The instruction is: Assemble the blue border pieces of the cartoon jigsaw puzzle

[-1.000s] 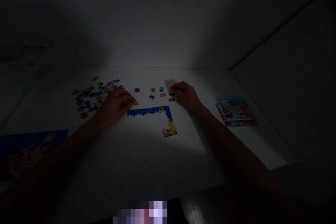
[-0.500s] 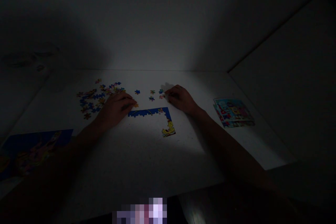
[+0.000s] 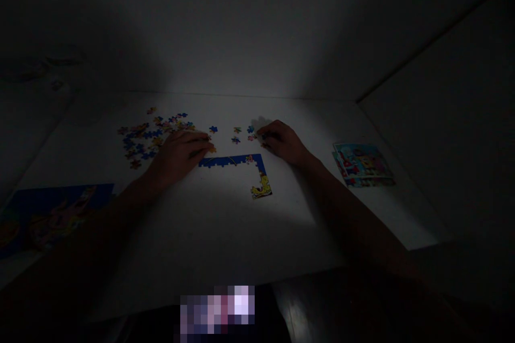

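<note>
My left hand (image 3: 177, 155) is bent over the left end of a partly joined jigsaw strip. Its fingertips are closed at an orange puzzle piece (image 3: 212, 149). The joined strip (image 3: 225, 161) has a blue top edge and turns down at the right to a yellow corner part (image 3: 261, 187). To its upper right my right hand (image 3: 284, 142) has curled fingers, with a small yellowish puzzle piece (image 3: 264, 144) at the fingertips. Beside those fingers lie a pink piece (image 3: 251, 138) and a blue-green piece (image 3: 251, 129). The picture is very dark.
A pile of loose pieces (image 3: 145, 136) spreads out behind and left of my left hand. Between the hands lie a blue piece (image 3: 213, 129) and two multicoloured ones (image 3: 235, 140). Printed cartoon cards (image 3: 364, 163) sit at the right, a blue picture sheet (image 3: 80, 198) at the left. A wall (image 3: 241, 53) rises behind.
The view has tilted down slightly, so everything on the table appears higher. Both hands stay almost in place; a small yellowish piece now shows under my right fingertips.
</note>
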Available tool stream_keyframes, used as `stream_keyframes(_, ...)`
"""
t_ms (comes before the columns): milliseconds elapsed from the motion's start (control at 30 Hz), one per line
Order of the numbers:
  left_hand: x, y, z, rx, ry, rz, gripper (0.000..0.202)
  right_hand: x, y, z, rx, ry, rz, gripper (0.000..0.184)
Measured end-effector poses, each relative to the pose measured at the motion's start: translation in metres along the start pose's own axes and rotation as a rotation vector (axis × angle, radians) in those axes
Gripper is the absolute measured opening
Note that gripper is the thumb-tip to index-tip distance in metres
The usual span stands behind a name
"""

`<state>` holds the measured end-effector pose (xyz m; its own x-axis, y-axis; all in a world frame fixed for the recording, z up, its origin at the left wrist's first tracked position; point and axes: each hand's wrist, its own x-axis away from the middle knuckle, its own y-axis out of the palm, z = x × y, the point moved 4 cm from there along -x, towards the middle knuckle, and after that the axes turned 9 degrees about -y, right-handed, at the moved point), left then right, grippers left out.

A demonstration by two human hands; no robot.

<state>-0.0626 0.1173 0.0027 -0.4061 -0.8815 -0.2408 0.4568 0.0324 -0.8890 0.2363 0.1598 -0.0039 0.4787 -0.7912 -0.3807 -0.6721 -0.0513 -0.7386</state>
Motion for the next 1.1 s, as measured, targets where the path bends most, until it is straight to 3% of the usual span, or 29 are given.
stream_keyframes(533, -0.002, -0.001, 0.000, 0.060, 0.014, 0.030, 0.034, 0.005, -0.004, 0.005, 0.019, -0.014, -0.020, 0.029)
stream_keyframes(1100, -0.001, -0.002, 0.003, 0.037, 0.040, 0.029, 0.032, 0.006, -0.002, 0.008, -0.103, 0.039, 0.001, 0.021)
